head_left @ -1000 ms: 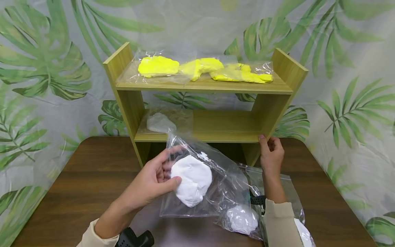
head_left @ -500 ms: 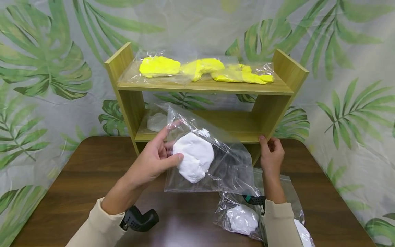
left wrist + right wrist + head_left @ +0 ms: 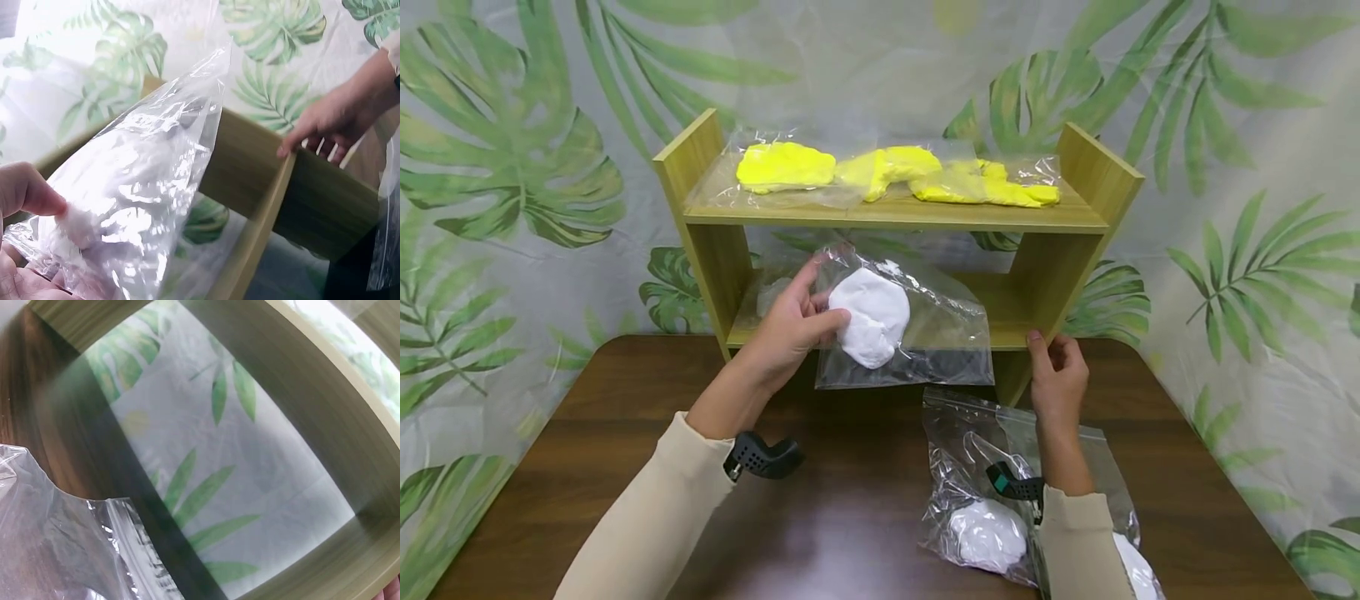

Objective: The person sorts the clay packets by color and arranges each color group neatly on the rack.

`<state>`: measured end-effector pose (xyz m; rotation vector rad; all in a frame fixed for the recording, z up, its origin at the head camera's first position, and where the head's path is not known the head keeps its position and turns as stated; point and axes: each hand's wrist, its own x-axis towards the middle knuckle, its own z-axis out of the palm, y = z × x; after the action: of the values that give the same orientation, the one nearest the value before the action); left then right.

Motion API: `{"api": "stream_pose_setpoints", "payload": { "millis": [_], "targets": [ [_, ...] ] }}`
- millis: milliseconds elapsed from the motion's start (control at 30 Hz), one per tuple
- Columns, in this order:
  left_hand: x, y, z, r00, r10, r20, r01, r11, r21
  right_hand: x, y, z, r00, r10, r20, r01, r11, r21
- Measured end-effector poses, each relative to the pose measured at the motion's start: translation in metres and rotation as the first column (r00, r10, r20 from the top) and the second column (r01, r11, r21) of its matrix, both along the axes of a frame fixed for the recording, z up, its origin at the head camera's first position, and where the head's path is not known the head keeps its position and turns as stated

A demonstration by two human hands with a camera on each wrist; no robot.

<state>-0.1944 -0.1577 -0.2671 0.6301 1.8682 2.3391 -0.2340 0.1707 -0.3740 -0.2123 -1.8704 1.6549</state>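
Note:
My left hand (image 3: 782, 333) pinches a clear plastic bag (image 3: 951, 333) by its left side, thumb in front on the white clay-like lump (image 3: 871, 312) inside. The bag hangs tilted before the middle level of a two-level wooden shelf (image 3: 895, 218). In the left wrist view, the thumb (image 3: 31, 190) presses the glossy film and the rest of that hand is partly cut off. At the shelf's right side, my right hand (image 3: 1060, 375) grips the edge of the middle board, thumb on its front. Only fingertips (image 3: 392, 591) show at the right wrist view's corner.
Bags of yellow clay-like lumps (image 3: 786, 167) lie along the top board. Another bagged white lump (image 3: 771, 293) sits at the middle board's left end, partly behind my left hand. On the brown table (image 3: 602, 450), bagged white lumps (image 3: 988, 536) lie near my right forearm.
My left hand has raised the bag with the white lump off the table area, up and forward to the middle shelf level. My right hand has stayed on the shelf.

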Motion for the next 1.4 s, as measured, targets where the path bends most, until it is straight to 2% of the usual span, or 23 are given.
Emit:
{"api": "stream_pose_setpoints", "payload": {
  "millis": [133,267,433,833,900,1000,1067,1167,1300,1400],
  "targets": [
    [-0.020,0.003,-0.003,0.999,0.040,0.021,-0.039,0.999,-0.023,0.000,0.000,-0.001,1.000,0.009,-0.003,-0.009,1.000,-0.007],
    [-0.038,0.004,-0.007,0.994,0.103,0.043,-0.099,0.992,-0.083,-0.001,0.000,-0.001,1.000,0.020,-0.014,-0.020,1.000,-0.014],
    [-0.055,0.003,-0.010,0.987,0.150,0.062,-0.140,0.979,-0.148,-0.001,0.001,0.000,1.000,0.025,-0.004,-0.025,1.000,-0.019],
    [-0.072,0.009,-0.013,0.985,0.156,0.077,-0.141,0.974,-0.179,0.000,0.004,-0.002,0.999,0.015,0.029,-0.015,1.000,-0.012],
    [-0.075,0.010,-0.013,0.983,0.166,0.076,-0.148,0.967,-0.206,0.000,0.003,-0.003,1.000,0.010,0.027,-0.010,1.000,-0.010],
    [-0.076,0.011,-0.012,0.975,0.208,0.074,-0.182,0.946,-0.269,0.001,0.002,-0.003,1.000,0.006,0.023,-0.006,1.000,-0.005],
    [-0.076,0.011,-0.012,0.964,0.256,0.067,-0.223,0.922,-0.315,0.000,0.001,-0.003,1.000,0.009,0.021,-0.009,1.000,-0.006],
    [-0.075,0.009,-0.012,0.940,0.341,0.016,-0.307,0.863,-0.402,0.000,0.001,-0.001,1.000,0.016,0.017,-0.016,1.000,-0.015],
    [-0.073,0.009,-0.012,0.894,0.427,-0.134,-0.429,0.734,-0.526,0.004,-0.002,0.006,0.999,0.033,0.018,-0.032,0.999,-0.031],
    [-0.072,0.010,-0.013,0.865,0.440,-0.241,-0.491,0.644,-0.587,0.013,-0.007,0.017,0.999,0.041,0.023,-0.040,0.999,-0.028]
  ]
}}
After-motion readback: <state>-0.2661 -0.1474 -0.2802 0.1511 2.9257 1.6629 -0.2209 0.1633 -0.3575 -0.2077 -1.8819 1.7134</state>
